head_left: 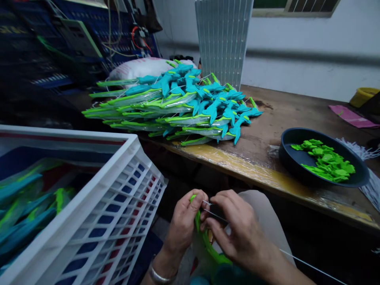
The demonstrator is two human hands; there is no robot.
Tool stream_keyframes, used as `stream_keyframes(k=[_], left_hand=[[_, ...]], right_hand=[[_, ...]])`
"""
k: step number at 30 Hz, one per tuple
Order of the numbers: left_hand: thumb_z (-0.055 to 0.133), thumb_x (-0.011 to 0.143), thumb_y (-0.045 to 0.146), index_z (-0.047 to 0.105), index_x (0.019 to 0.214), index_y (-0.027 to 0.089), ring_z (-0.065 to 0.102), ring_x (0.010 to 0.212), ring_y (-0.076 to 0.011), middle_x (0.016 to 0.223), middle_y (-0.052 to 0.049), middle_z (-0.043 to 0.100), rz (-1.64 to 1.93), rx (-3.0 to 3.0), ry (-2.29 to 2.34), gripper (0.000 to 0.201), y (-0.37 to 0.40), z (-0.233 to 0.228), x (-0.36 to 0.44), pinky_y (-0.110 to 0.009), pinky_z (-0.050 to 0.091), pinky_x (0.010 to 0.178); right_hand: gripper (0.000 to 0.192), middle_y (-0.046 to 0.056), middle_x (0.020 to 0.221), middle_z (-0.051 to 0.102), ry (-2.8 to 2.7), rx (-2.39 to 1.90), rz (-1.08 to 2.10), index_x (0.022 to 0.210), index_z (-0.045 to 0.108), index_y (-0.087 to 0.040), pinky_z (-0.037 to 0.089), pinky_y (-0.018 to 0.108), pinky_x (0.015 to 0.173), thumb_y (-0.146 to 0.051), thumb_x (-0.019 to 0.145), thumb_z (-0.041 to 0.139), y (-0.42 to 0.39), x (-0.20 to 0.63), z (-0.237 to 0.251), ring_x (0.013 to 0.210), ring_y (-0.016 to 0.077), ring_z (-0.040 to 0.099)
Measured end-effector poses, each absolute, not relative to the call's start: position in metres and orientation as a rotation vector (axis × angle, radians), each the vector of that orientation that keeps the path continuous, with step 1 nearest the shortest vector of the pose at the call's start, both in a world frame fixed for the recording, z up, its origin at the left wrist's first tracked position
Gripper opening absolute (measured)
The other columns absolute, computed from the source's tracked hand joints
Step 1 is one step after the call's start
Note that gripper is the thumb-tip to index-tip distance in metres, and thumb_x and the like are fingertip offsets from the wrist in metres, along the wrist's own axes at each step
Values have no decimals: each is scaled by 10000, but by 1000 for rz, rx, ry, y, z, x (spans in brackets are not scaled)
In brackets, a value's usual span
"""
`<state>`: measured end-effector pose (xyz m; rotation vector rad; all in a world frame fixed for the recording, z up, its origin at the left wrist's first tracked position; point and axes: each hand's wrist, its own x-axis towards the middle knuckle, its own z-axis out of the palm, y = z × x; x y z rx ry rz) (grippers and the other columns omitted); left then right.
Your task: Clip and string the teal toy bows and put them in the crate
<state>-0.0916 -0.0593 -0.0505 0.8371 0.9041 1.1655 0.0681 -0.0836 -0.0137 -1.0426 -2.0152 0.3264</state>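
Low in the middle, my left hand (186,219) is closed around the tip of a bright green toy bow limb (211,250). My right hand (237,221) pinches a thin white string (215,215) close to that tip, its fingers nearly meeting those of my left hand. A length of the string runs out past my right wrist to the lower right. The bow's teal part lies at the bottom edge, over my lap, partly hidden by my right forearm. How the string sits at the tip is covered by my fingers.
A stack of teal and green toy bows (178,107) lies on the wooden table (267,114). To its right stands a dark round pan (286,146) with small green pieces (326,162). White strings (360,150) lie behind the pan. A white crate (118,186) holding more bows stands left.
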Motion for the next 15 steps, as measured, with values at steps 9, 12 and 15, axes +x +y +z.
stream_keyframes(k=[9,12,15], left_hand=[[750,905,545,584,770,179,383,440,-57,601,52,483,1128,812,746,424,-67,-35,-90,-162,348,392],[785,882,508,595,749,169,410,454,-59,618,38,506,1146,837,615,410,-56,-9,-85,-161,370,398],[853,794,476,610,699,161,424,427,-66,636,15,551,1321,849,516,409,-23,26,-91,-171,336,350]], right_hand=[[264,56,775,619,-2077,-1006,-56,898,608,-158,474,288,595,-74,1056,415,-81,61,-2,672,170,579],[187,119,874,689,-2067,-975,-289,1103,652,-99,551,337,659,-58,1016,491,-93,67,15,766,222,657],[333,150,1040,742,-2042,-941,-316,1300,633,-123,627,390,753,-66,976,586,-112,66,27,927,292,729]])
